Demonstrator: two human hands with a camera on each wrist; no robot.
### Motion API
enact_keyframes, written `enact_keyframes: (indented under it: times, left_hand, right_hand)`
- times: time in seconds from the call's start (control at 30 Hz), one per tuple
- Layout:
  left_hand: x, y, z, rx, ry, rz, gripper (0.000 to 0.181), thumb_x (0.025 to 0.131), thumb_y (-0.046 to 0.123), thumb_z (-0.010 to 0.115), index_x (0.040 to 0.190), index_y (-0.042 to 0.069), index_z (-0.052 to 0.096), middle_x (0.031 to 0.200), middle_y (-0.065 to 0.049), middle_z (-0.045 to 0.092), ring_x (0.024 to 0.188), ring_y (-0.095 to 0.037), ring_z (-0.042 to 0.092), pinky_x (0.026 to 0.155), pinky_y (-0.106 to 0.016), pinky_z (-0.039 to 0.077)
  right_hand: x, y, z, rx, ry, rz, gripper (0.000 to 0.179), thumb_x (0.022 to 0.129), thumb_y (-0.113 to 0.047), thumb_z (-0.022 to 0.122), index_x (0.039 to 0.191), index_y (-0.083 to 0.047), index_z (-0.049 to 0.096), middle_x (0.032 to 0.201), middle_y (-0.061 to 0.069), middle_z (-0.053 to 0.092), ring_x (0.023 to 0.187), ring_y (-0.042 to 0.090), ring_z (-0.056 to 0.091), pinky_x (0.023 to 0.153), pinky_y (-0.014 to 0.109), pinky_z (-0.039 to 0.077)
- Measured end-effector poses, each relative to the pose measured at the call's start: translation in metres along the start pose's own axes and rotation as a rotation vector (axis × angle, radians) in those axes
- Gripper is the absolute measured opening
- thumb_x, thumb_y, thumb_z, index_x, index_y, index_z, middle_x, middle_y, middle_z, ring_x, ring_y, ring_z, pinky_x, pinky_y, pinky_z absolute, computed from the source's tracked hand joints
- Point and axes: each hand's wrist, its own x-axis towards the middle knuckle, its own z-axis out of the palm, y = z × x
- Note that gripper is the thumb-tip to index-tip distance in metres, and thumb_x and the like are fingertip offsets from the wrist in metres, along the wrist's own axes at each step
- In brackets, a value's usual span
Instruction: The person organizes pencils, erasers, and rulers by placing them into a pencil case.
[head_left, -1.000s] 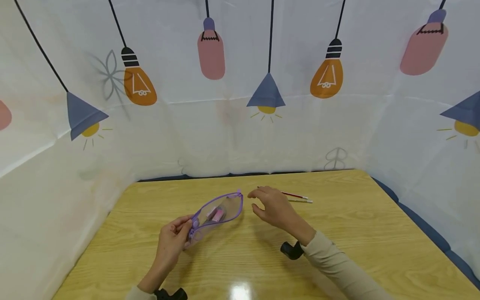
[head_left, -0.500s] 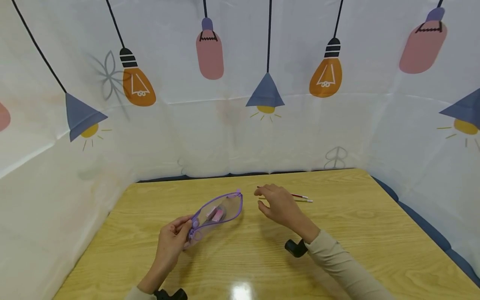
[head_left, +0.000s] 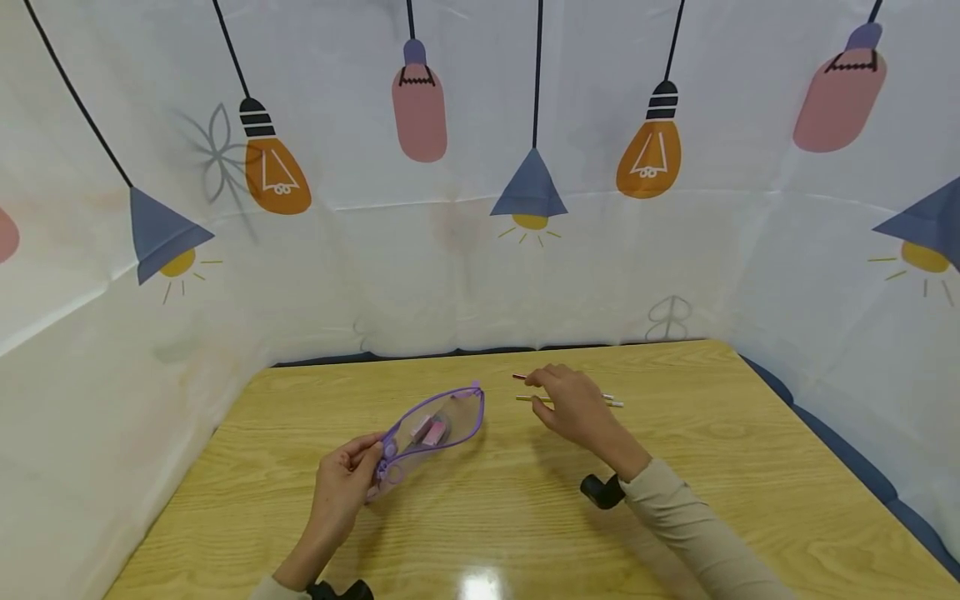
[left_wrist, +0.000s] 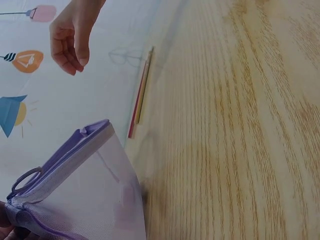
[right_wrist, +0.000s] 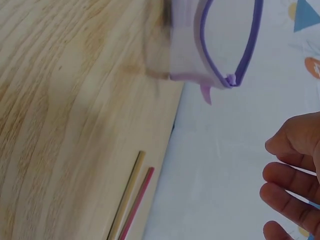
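A see-through mesh pouch with purple edging (head_left: 411,452) is held up by its near end, pinched between the thumb and fingers of my left hand (head_left: 339,492). Its zip side gapes, and small pink-and-white blocks like erasers (head_left: 433,432) lie inside. My right hand (head_left: 581,408) hovers over two pencils on the table, its fingers loosely bent and holding nothing. The red pencil (left_wrist: 137,102) and the yellowish pencil (left_wrist: 143,95) lie side by side. In the head view the right hand covers their middles. The right wrist view shows a gap between fingers (right_wrist: 282,177) and pencils.
The wooden table (head_left: 480,525) stretches under both hands. Behind it hangs a white cloth (head_left: 457,275) printed with lamps and bulbs, which also runs along the sides. A black wrist camera mount (head_left: 602,492) sticks out beside the right sleeve.
My right hand has moved to the right, away from the pouch and further over the pencils, uncovering their left ends. The left hand and the pouch stay in place.
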Motion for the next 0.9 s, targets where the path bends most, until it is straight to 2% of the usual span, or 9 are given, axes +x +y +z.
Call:
enact_keyframes:
  times: [0.2,0.57,0.9]
  left_hand:
    - [0.0,-0.001,-0.001,0.012,0.001,-0.001,0.025,0.1,0.006,0.053,0.118,-0.006,0.065,0.101,-0.022,0.069,0.077,-0.017,0.068,0.06,-0.024,0.054]
    - [0.0,0.001,0.0,0.01,-0.008,0.01,0.024,0.1,0.004,0.053,0.118,-0.007,0.065,0.101,-0.023,0.069,0.077,-0.016,0.068,0.059,-0.023,0.053]
    - [0.0,0.001,-0.001,-0.004,-0.019,0.01,0.024,0.1,0.005,0.053,0.118,-0.007,0.065,0.102,-0.024,0.068,0.079,-0.018,0.069,0.061,-0.025,0.054]
  right_hand:
    - [0.0,0.005,-0.002,-0.006,-0.033,0.025,0.022,0.08,-0.009,0.077,0.101,-0.008,0.069,0.094,0.003,0.067,0.078,0.021,0.062,0.058,0.034,0.049]
    - [-0.001,0.015,0.0,-0.086,-0.086,0.036,0.021,0.081,-0.007,0.075,0.101,-0.006,0.069,0.092,0.005,0.066,0.078,0.022,0.061,0.059,0.039,0.05]
    - [-0.003,0.024,0.009,-0.11,-0.179,0.075,0.024,0.081,-0.002,0.076,0.103,-0.004,0.068,0.093,0.006,0.064,0.081,0.024,0.061,0.057,0.032,0.049]
